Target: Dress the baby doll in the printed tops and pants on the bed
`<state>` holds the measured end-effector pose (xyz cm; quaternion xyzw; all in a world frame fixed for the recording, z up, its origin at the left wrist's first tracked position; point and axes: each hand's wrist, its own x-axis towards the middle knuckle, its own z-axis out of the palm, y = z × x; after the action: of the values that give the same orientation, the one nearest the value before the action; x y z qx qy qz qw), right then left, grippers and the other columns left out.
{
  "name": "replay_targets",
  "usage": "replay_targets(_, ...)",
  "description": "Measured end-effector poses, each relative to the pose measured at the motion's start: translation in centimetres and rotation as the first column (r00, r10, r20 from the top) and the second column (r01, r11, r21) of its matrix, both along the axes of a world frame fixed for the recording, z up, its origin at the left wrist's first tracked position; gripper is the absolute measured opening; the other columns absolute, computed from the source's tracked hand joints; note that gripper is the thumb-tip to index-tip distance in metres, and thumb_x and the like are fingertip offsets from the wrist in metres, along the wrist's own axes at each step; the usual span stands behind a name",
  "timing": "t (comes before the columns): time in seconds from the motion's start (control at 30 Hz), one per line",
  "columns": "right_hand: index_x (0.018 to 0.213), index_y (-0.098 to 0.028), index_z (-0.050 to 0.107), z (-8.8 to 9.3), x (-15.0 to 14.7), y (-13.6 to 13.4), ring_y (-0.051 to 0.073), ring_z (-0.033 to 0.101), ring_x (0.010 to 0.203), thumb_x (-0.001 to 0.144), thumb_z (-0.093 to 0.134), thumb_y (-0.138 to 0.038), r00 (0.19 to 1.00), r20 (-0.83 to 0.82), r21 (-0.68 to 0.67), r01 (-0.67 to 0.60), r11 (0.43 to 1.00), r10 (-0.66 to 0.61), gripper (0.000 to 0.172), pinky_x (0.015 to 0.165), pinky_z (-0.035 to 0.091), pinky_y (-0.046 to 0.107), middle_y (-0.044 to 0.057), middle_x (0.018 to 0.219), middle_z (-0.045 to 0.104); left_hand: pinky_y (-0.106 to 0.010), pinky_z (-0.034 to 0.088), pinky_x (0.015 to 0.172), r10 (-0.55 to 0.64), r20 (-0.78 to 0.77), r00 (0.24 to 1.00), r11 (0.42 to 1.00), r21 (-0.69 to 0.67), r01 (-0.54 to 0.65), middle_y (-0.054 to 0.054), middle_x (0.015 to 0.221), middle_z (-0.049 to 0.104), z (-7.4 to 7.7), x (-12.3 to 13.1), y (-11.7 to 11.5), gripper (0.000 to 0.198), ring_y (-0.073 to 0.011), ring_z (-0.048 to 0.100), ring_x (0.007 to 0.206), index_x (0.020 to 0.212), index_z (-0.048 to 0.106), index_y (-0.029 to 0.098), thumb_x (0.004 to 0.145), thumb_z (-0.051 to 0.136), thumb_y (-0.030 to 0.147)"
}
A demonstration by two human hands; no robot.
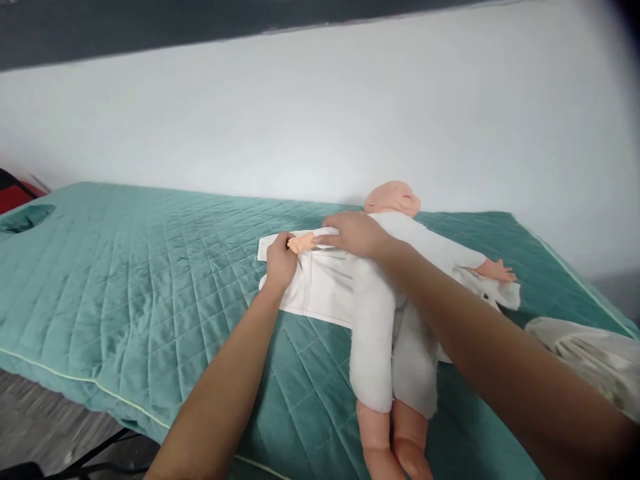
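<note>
Mattress [150, 280], green and quilted, bears the doll [375, 300], which lies over the white garment [327, 287], while I have my right hand [355, 233] closed on its arm [326, 232] and my left hand [283, 261] gripping cloth beside its small hand [303, 243], so this seems the arm-dressing step, calling next for gentle guiding through.
</note>
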<state>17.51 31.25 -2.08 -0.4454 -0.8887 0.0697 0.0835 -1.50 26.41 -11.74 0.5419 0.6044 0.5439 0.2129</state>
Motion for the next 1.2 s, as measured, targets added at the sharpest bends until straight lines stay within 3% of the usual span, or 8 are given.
replay_targets(0.3,0.111,-0.021,0.07,-0.7,0.0,0.5,0.03,0.065,0.104,0.095,0.043,-0.067,0.978,0.191,0.054,0.077,0.996,-0.086,0.056,0.093,0.039,0.041,0.012,0.109,0.074,-0.026,0.041,0.071,0.09,0.084,0.992,0.995,-0.059,-0.085,0.002,0.075,0.061,-0.1,-0.1,0.1,0.009,-0.014,0.056,0.073,0.081,0.057,0.02,0.087,0.057,0.028)
replay_targets(0.5,0.109,-0.018,0.071,-1.3,-1.0,0.1,0.031,0.065,0.105,0.095,0.051,-0.056,0.969,0.228,0.087,0.082,0.993,-0.1,0.045,0.093,0.039,0.043,0.014,0.11,0.075,-0.027,0.039,0.069,0.116,-0.059,0.992,0.993,-0.031,-0.118,0.002,0.073,0.059,0.1,0.3,-0.5,0.009,-0.0148,0.054,0.071,0.083,0.056,0.022,0.088,0.056,0.029)
replay_targets(0.67,0.105,-0.017,0.071,-1.6,-1.3,-0.1,0.032,0.065,0.106,0.096,0.05,-0.054,0.966,0.239,0.114,0.074,0.991,-0.099,0.044,0.093,0.04,0.045,0.014,0.11,0.074,-0.027,0.036,0.065,-0.007,-0.15,0.989,1.0,0.012,0.009,0.004,0.072,0.058,0.4,0.9,-1.2,0.01,-0.0138,0.051,0.067,0.086,0.057,0.022,0.091,0.055,0.031)
replay_targets(0.83,0.112,-0.014,0.069,-2.2,-2.1,0.1,0.035,0.063,0.111,0.097,0.047,-0.055,0.96,0.255,0.15,0.079,0.986,-0.115,0.05,0.095,0.04,0.047,0.018,0.113,0.073,-0.027,0.04,0.067,-0.103,-0.119,0.988,0.995,-0.006,0.103,0.002,0.072,0.061,0.5,1.0,-1.0,0.022,-0.0139,0.053,0.069,0.083,0.06,0.021,0.094,0.052,0.039)
replay_targets(0.9,0.116,-0.013,0.067,-2.5,-2.5,0.2,0.035,0.062,0.113,0.098,0.044,-0.056,0.96,0.246,0.16,0.096,0.982,-0.134,0.052,0.095,0.04,0.047,0.02,0.118,0.071,-0.028,0.043,0.072,-0.056,-0.146,0.988,0.998,0.004,0.057,0.0,0.079,0.064,0.3,0.9,-0.8,0.024,-0.0155,0.057,0.075,0.085,0.061,0.021,0.096,0.048,0.038)
replay_targets(0.97,0.119,-0.013,0.066,-2.7,-3.0,0.3,0.035,0.062,0.114,0.099,0.043,-0.056,0.959,0.236,0.165,0.123,0.979,-0.16,0.053,0.096,0.041,0.048,0.021,0.121,0.07,-0.03,0.045,0.078,0.07,-0.224,0.972,0.997,0.009,-0.07,-0.004,0.089,0.068,0.0,0.8,-0.8,0.021,-0.0181,0.061,0.084,0.091,0.061,0.021,0.097,0.046,0.034)
replay_targets(1.07,0.12,-0.012,0.065,-2.7,-3.4,0.2,0.036,0.062,0.114,0.098,0.046,-0.055,0.957,0.224,0.174,0.145,0.974,-0.183,0.052,0.096,0.041,0.048,0.022,0.122,0.069,-0.037,0.046,0.088,0.224,-0.409,0.885,0.964,-0.041,-0.263,-0.011,0.106,0.068,-0.1,0.8,-1.0,0.02,-0.0251,0.062,0.101,0.102,0.061,0.019,0.095,0.051,0.034)
replay_targets(1.2,0.122,-0.011,0.062,-2.7,-3.3,0.0,0.035,0.062,0.114,0.097,0.05,-0.054,0.962,0.214,0.183,0.133,0.974,-0.172,0.051,0.096,0.042,0.047,0.022,0.12,0.069,-0.044,0.045,0.093,0.186,-0.543,0.819,0.942,-0.139,-0.305,-0.015,0.108,0.069,0.1,1.1,-1.7,0.029,-0.0328,0.061,0.11,0.108,0.06,0.019,0.093,0.057,0.043)
